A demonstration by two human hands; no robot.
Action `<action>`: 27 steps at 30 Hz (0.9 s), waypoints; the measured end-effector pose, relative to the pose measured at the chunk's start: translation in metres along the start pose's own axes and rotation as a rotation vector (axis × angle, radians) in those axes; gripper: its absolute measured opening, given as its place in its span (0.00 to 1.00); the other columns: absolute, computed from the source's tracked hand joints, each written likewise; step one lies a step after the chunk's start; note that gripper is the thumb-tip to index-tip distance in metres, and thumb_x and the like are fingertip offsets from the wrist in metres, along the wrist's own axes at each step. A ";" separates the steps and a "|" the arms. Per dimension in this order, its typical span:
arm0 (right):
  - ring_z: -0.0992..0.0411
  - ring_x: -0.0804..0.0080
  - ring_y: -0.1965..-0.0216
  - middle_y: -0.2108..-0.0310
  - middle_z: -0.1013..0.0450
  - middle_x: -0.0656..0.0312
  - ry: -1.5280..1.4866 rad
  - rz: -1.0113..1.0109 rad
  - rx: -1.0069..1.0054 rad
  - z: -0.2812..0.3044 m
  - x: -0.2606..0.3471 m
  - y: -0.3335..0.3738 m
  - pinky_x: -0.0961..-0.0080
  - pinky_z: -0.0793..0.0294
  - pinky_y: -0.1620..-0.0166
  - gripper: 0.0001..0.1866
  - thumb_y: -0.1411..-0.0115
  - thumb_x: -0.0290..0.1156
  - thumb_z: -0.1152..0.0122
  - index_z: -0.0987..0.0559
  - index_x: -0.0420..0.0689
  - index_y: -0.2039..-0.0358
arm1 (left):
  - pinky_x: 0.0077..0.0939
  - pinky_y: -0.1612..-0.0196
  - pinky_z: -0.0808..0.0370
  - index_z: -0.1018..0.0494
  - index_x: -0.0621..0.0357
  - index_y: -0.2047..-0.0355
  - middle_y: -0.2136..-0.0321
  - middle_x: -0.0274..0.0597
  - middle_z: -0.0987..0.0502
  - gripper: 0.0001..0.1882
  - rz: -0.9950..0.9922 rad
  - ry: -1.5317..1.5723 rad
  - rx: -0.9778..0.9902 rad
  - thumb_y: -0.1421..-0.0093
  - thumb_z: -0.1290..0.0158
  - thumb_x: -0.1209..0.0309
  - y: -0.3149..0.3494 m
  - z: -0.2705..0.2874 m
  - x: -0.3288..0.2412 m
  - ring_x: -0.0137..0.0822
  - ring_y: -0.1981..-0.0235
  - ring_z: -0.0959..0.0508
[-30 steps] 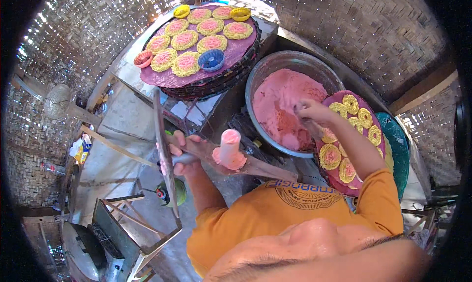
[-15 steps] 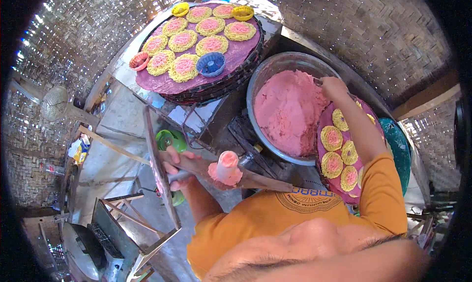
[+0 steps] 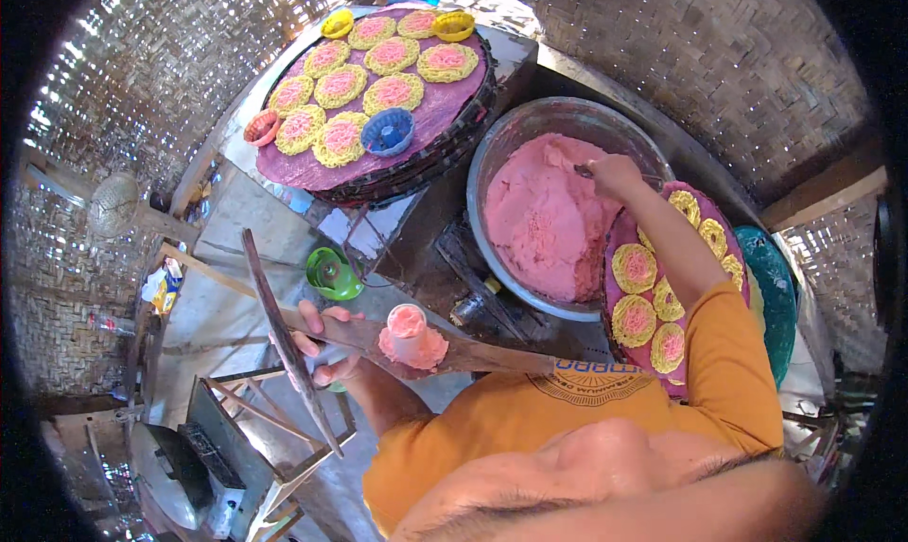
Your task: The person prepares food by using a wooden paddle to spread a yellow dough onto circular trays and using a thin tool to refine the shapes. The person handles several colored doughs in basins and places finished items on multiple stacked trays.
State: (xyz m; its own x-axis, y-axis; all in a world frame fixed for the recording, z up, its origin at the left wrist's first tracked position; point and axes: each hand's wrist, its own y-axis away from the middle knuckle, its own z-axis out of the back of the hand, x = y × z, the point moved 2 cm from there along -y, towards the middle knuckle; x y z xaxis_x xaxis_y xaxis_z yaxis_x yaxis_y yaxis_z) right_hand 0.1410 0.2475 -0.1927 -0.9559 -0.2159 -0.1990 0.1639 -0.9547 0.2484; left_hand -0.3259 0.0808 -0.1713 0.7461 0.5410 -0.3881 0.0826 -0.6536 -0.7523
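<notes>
My left hand (image 3: 326, 341) grips one end of a wooden plank press (image 3: 492, 355), its fingers partly hidden behind the wood. A whitish cylinder (image 3: 409, 326) on the plank is filled with pink dough, and more dough clings round its base. Crossing that end is a second long board (image 3: 295, 353), seen nearly edge-on. Over a metal basin (image 3: 480, 216) of pink dough (image 3: 544, 220), my right hand (image 3: 615, 178) is closed round a small dark-tipped tool whose kind I cannot make out.
A round purple-covered tray (image 3: 430, 131) bears yellow-and-pink noodle rounds and small moulds, one of them blue (image 3: 388, 131). Below the right forearm lies another tray (image 3: 619, 244) of rounds, beside a green tub (image 3: 764, 287). A green bowl (image 3: 333, 272) sits low near my left hand.
My right hand has moved left and slightly down over the dough with its tool. The plank press has shifted left and a little down with my left hand. The view has also shifted slightly.
</notes>
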 end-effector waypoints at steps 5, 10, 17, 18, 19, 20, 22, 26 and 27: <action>0.26 0.55 0.65 0.69 0.25 0.50 -0.129 0.015 -0.043 0.024 -0.002 0.029 0.61 0.26 0.62 0.16 0.56 0.29 0.46 0.22 0.47 0.64 | 0.54 0.54 0.27 0.34 0.51 0.66 0.63 0.40 0.43 0.17 0.060 -0.080 0.064 0.55 0.41 0.70 -0.016 -0.023 -0.010 0.56 0.55 0.31; 0.26 0.60 0.64 0.66 0.25 0.50 -0.506 0.010 0.009 0.061 -0.021 0.087 0.67 0.29 0.60 0.20 0.52 0.34 0.44 0.24 0.47 0.57 | 0.51 0.57 0.25 0.30 0.56 0.69 0.65 0.42 0.41 0.17 0.054 -0.288 0.062 0.61 0.38 0.72 -0.022 -0.038 -0.040 0.55 0.60 0.28; 0.34 0.83 0.61 0.62 0.28 0.68 -1.210 0.281 0.141 0.131 -0.018 0.195 0.83 0.34 0.59 0.26 0.49 0.41 0.40 0.27 0.35 0.54 | 0.33 0.64 0.26 0.27 0.60 0.67 0.70 0.42 0.30 0.19 0.680 -0.664 0.075 0.59 0.37 0.65 -0.045 -0.111 -0.009 0.39 0.69 0.26; 0.34 0.83 0.61 0.62 0.28 0.68 -1.280 0.287 0.168 0.140 -0.013 0.214 0.83 0.34 0.59 0.26 0.49 0.41 0.39 0.27 0.35 0.54 | 0.31 0.64 0.27 0.27 0.60 0.67 0.70 0.42 0.29 0.20 0.867 -0.701 0.077 0.59 0.37 0.63 -0.050 -0.119 0.004 0.38 0.69 0.26; 0.34 0.83 0.61 0.62 0.29 0.68 -1.337 0.343 0.217 0.152 -0.005 0.226 0.84 0.34 0.58 0.26 0.49 0.41 0.39 0.27 0.35 0.54 | 0.30 0.64 0.27 0.27 0.59 0.66 0.70 0.42 0.28 0.21 0.817 -0.899 0.185 0.58 0.37 0.61 -0.055 -0.140 0.003 0.38 0.69 0.26; 0.33 0.80 0.60 0.60 0.28 0.65 -1.319 0.414 0.213 0.160 0.002 0.236 0.82 0.34 0.57 0.26 0.50 0.41 0.38 0.26 0.34 0.55 | 0.29 0.63 0.28 0.27 0.59 0.66 0.69 0.42 0.28 0.22 0.753 -1.079 0.298 0.58 0.37 0.59 -0.059 -0.154 0.010 0.38 0.69 0.25; 0.33 0.80 0.59 0.59 0.28 0.61 -1.246 0.578 0.197 0.169 0.016 0.254 0.81 0.34 0.55 0.22 0.45 0.36 0.43 0.27 0.33 0.54 | 0.31 0.59 0.29 0.28 0.58 0.63 0.65 0.47 0.28 0.24 0.464 -1.305 0.597 0.57 0.40 0.56 -0.066 -0.181 0.027 0.44 0.65 0.26; 0.28 0.68 0.64 0.66 0.26 0.56 -0.545 0.582 -0.174 0.210 0.033 0.292 0.71 0.30 0.61 0.22 0.51 0.36 0.39 0.25 0.42 0.55 | 0.32 0.53 0.31 0.27 0.54 0.59 0.58 0.50 0.28 0.27 0.418 -1.272 0.725 0.56 0.43 0.52 -0.055 -0.197 0.043 0.47 0.58 0.28; 0.27 0.66 0.66 0.69 0.26 0.56 -0.338 0.535 -0.293 0.222 0.038 0.303 0.69 0.30 0.63 0.22 0.53 0.37 0.38 0.24 0.44 0.56 | 0.31 0.53 0.31 0.27 0.54 0.59 0.59 0.49 0.28 0.27 0.378 -1.302 0.762 0.56 0.42 0.51 -0.050 -0.200 0.048 0.45 0.57 0.28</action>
State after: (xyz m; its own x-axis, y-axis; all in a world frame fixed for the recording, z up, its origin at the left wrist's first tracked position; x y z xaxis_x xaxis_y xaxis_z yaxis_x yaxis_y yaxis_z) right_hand 0.1006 -0.0043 0.0859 -0.7412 -0.6416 0.1974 0.6468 -0.7613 -0.0452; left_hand -0.1621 0.0336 -0.0460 -0.4562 0.7463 -0.4847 -0.6152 -0.6580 -0.4342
